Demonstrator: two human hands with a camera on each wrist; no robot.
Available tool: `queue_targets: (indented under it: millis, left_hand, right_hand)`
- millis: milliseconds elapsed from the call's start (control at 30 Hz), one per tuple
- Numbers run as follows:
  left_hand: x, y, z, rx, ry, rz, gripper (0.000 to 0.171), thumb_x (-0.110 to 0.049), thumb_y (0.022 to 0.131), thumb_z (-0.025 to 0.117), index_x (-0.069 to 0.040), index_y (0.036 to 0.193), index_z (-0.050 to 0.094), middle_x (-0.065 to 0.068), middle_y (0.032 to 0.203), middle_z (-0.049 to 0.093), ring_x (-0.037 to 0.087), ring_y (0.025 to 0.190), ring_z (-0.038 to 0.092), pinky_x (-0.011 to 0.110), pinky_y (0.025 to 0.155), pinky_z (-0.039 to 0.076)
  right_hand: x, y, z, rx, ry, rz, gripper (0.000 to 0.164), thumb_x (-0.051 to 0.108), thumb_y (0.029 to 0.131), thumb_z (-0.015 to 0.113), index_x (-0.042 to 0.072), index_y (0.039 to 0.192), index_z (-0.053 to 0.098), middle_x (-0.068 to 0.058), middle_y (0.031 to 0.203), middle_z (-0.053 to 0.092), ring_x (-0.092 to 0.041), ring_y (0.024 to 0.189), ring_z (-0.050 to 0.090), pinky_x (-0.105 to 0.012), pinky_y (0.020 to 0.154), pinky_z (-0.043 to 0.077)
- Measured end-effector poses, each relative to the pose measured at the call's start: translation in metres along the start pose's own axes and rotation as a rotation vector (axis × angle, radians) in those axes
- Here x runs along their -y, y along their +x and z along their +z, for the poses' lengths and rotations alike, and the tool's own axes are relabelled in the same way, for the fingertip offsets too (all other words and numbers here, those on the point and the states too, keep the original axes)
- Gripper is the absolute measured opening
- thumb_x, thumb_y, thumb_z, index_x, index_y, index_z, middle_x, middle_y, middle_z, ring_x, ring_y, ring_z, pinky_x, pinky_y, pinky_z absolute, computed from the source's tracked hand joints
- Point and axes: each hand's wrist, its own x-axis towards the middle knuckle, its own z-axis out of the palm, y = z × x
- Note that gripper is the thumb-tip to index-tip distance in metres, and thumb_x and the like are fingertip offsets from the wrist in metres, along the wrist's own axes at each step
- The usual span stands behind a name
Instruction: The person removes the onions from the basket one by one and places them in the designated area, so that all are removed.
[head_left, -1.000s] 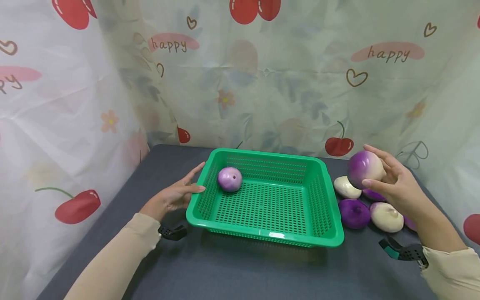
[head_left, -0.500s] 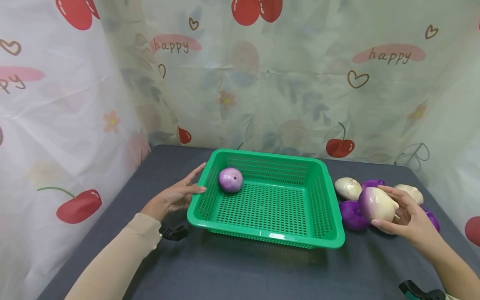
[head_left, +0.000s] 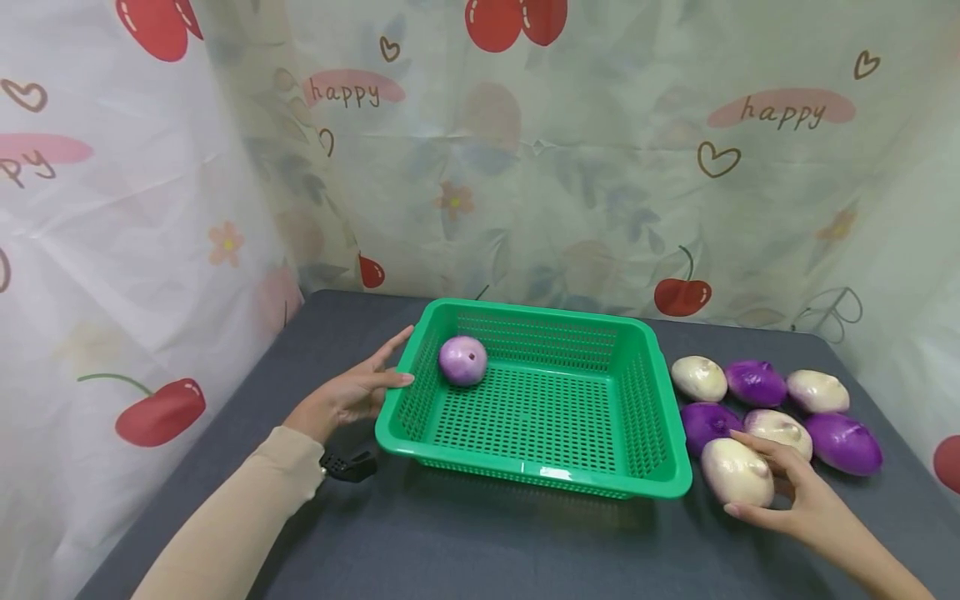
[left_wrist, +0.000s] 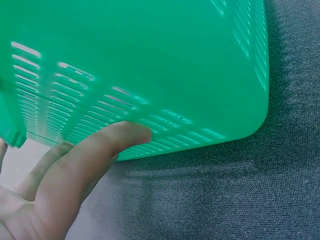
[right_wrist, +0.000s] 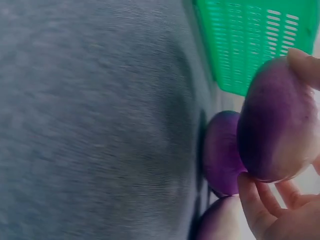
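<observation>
A purple-and-white turnip point(head_left: 737, 473) is held in my right hand point(head_left: 787, 492), thumb in front and fingers behind, at the near side of a group of turnips. In the right wrist view, the held turnip point(right_wrist: 275, 120) shows its dark purple side, with fingertips at both ends. My left hand point(head_left: 348, 396) touches the left side of a green plastic basket point(head_left: 540, 479), thumb and forefinger spread along the rim. The left wrist view has a finger point(left_wrist: 125, 135) against the basket's slotted outer wall. A pale purple turnip point(head_left: 462, 361) lies inside, at the left end.
Several turnips sit close together right of the basket, among them a purple one point(head_left: 847, 443) and a white-topped one point(head_left: 817, 391). A dark grey cloth point(head_left: 465, 550) covers the table. Printed curtains point(head_left: 540, 192) hang behind and at both sides.
My right hand has brought its turnip down and toward me, from above the far turnips to the near side of the group. The left hand and basket have stayed in place.
</observation>
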Motion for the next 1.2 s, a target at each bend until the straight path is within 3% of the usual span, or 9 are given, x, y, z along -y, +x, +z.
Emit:
queue_targets:
  millis: [233,867,1200]
  left_hand:
    - [0.000,0.000,0.000,0.003,-0.002,0.000,0.089,-0.003,0.097,0.055,-0.051,0.151,0.004,0.020,0.160,0.013,0.050,0.128,0.044,0.060,0.089,0.049]
    - [0.001,0.000,0.000,0.007,-0.005,0.001,0.088,-0.003,0.097,0.054,-0.052,0.150,0.005,0.020,0.160,0.014,0.051,0.129,0.042,0.060,0.090,0.049]
    - [0.001,0.000,0.000,0.004,-0.009,-0.005,0.087,-0.003,0.097,0.054,-0.053,0.150,0.005,0.019,0.160,0.014,0.050,0.128,0.044,0.060,0.089,0.050]
  right_hand:
    - [-0.008,-0.006,0.012,0.034,-0.011,-0.042,0.080,-0.001,0.066,0.085,-0.002,0.137,0.047,0.028,0.133,0.043,0.018,0.114,0.038,-0.005,0.077,0.038]
    - [-0.011,-0.006,0.014,0.081,-0.042,0.050,0.077,0.008,0.070,0.085,0.001,0.137,0.048,0.027,0.129,0.039,0.018,0.112,0.031,-0.008,0.077,0.038]
    - [-0.010,-0.005,0.014,0.082,-0.031,0.059,0.078,0.009,0.071,0.085,0.003,0.139,0.047,0.025,0.130,0.039,0.019,0.112,0.033,-0.006,0.078,0.039]
